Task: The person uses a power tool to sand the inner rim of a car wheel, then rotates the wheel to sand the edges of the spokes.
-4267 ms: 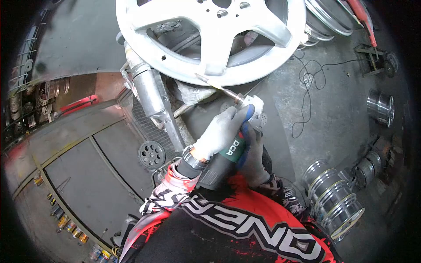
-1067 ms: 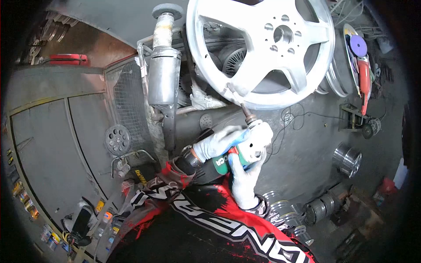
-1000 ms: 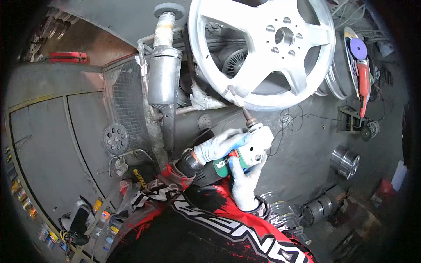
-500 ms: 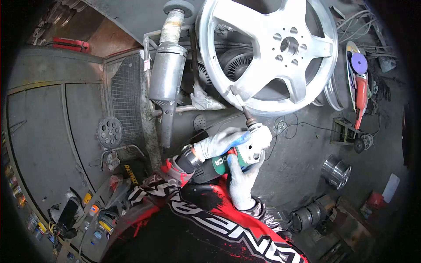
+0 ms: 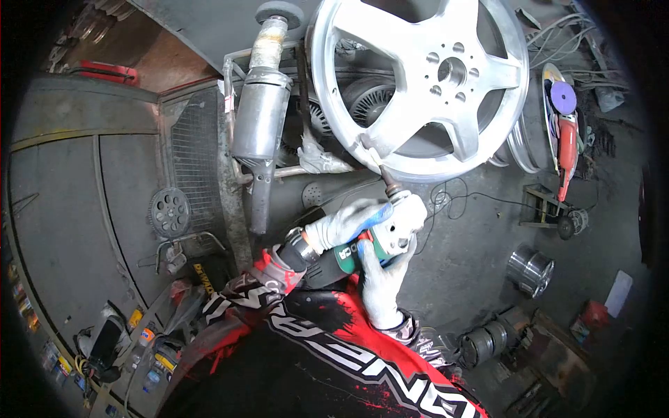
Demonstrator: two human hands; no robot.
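Note:
A silver five-spoke alloy wheel (image 5: 418, 76) stands upright in front of me. Below it I hold a green and black DCA angle grinder (image 5: 345, 256) with a pale head and a shaft pointing up. The shaft's tip meets the wheel near the base of the lower-left spoke. My left hand (image 5: 352, 221), in a grey and blue glove, is wrapped over the upper side of the tool. From below, my right hand (image 5: 385, 282), gloved too, grips the tool near its red switch, thumb along the body. Parts of the fingers are hidden behind the grinder.
Left of the wheel hangs a silver cylindrical tool (image 5: 262, 115) with a disc on top. A red polisher (image 5: 568, 150) with a purple pad is at the right. A chrome rim (image 5: 531, 270) sits on the floor, where a black cable (image 5: 481, 195) also runs. Metal cabinets (image 5: 59, 202) line the left.
The whole view has shifted slightly, so everything appears a little to the left and higher. Both hands keep their grip on the grinder, its tip still at the same spoke.

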